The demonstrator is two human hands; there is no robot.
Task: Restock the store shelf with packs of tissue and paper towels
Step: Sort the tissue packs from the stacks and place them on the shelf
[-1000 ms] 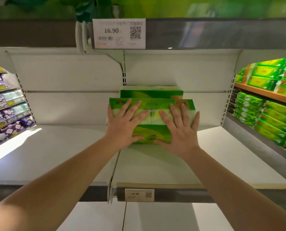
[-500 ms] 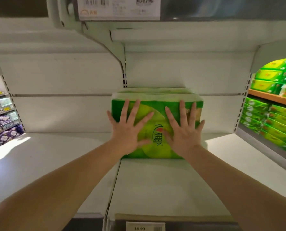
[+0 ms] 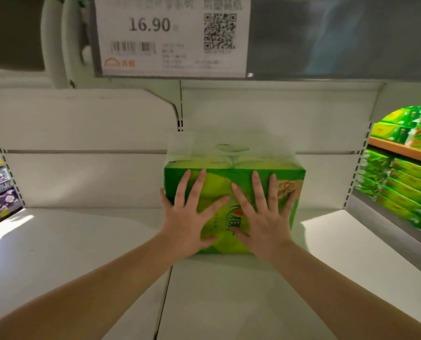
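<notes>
green tissue pack (image 3: pixel 234 185) on white shelf (image 3: pixel 82 241) | left hand (image 3: pixel 188 217), right hand (image 3: pixel 263 217) pressing flat

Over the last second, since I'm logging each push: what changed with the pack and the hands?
The green pack slid deeper along the shelf toward the back panel, and the second pack seen behind it is now hidden. Nothing was gripped or released. The left hand and right hand stay flat on its front, fingers spread.
</notes>
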